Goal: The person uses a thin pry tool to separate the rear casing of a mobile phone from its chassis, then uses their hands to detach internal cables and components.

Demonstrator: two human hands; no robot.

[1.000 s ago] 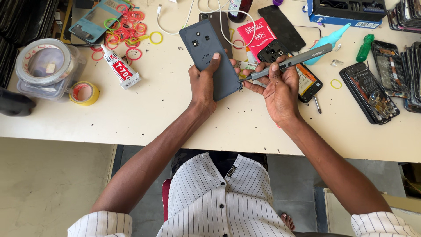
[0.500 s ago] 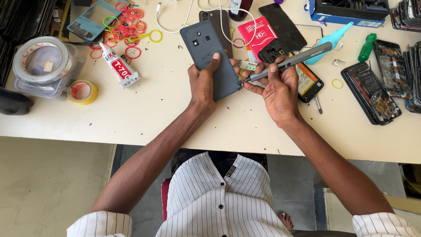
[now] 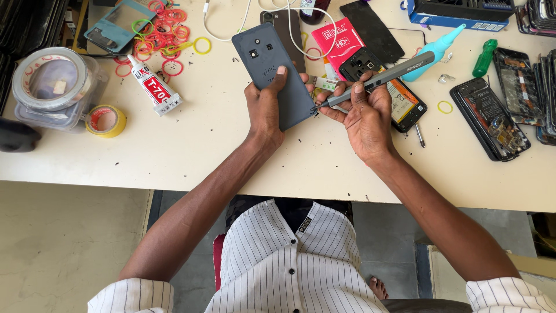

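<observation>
- Left hand (image 3: pixel 265 107) wrapped around a dark grey phone (image 3: pixel 267 64), back cover up, thumb pressed flat on the cover, fingers curled round its edge at 3 o'clock.
- Phone held just above the pale table (image 3: pixel 220 145), tilted, camera end toward 11 o'clock.
- Right hand (image 3: pixel 364 116) just beside at 3 o'clock, fingers pinched narrow around a grey pen-shaped screwdriver (image 3: pixel 376 78).
- Screwdriver tip touching the phone's lower edge near 4 o'clock; shaft pointing away toward 2 o'clock.
- Under the right hand, an opened phone with exposed battery (image 3: pixel 405 101).
- At 2 o'clock of that hand, a light blue squeeze bottle (image 3: pixel 443 46) and a green screwdriver handle (image 3: pixel 485 58); at 3 o'clock, a stripped black phone frame (image 3: pixel 486 116).
- At 9 o'clock of the left hand, a white-and-red glue tube (image 3: pixel 153 87), then a yellow tape roll (image 3: pixel 105 120).
- At 11 o'clock, scattered coloured rubber bands (image 3: pixel 165 37).
</observation>
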